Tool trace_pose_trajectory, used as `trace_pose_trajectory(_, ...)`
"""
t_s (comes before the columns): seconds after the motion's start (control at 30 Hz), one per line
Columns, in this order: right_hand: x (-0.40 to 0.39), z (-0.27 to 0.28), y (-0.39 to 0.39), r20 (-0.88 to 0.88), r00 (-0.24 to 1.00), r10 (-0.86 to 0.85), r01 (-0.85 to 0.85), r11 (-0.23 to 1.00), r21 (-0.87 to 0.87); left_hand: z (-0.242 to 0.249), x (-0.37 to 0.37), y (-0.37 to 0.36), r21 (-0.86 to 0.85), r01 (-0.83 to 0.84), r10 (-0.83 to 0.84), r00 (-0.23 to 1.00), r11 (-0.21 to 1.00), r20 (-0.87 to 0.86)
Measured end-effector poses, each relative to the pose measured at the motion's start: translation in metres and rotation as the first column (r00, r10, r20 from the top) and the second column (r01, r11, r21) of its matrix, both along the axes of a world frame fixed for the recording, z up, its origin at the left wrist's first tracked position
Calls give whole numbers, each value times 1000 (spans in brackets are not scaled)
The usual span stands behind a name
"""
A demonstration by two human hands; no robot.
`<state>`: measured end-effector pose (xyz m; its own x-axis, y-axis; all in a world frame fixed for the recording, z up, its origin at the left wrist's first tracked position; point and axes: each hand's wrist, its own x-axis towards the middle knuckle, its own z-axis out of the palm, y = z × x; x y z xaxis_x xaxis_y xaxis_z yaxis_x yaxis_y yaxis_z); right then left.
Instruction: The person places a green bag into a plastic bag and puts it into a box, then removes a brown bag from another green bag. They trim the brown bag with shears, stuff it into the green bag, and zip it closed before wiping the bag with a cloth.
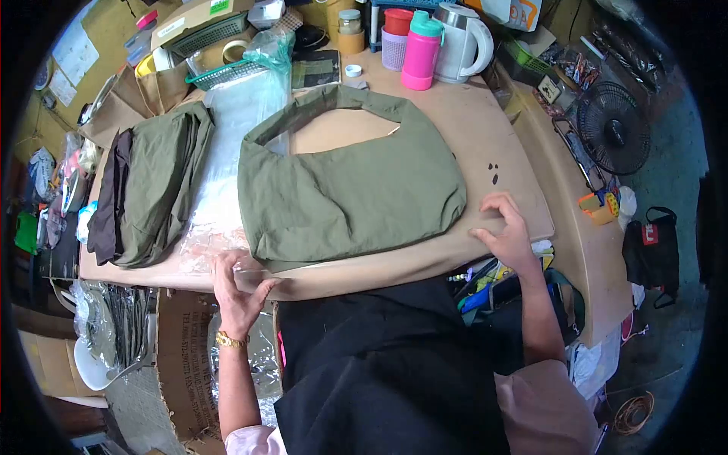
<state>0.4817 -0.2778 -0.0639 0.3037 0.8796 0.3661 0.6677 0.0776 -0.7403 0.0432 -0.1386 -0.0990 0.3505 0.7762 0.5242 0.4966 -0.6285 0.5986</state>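
An olive green shoulder bag lies flat on the brown-covered table, its wide strap looped toward the far side. My left hand is at the table's front edge, just below the bag's lower left corner, with thumb and fingers apart and nothing held. To the right of the bag, my right hand hovers by the table edge, fingers curved and spread from the thumb, also holding nothing. Clear plastic sheets lie left of the bag, partly near my left fingers. Beyond them is a stack of folded olive and dark fabric.
At the back stand a pink bottle, an electric kettle and a green basket with tape. A black fan stands at the right. Below the table's left side is an open cardboard box.
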Motion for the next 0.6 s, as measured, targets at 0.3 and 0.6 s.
trace_pose_trajectory(0.3,15,-7,62,236,966,102,-115,992,43,12,3,56,-216,116,-132,989,970,-60)
trace_pose_trajectory(0.6,-1,13,58,345,917,201,-193,980,-58,61,20,33,-179,106,-172,897,978,-407)
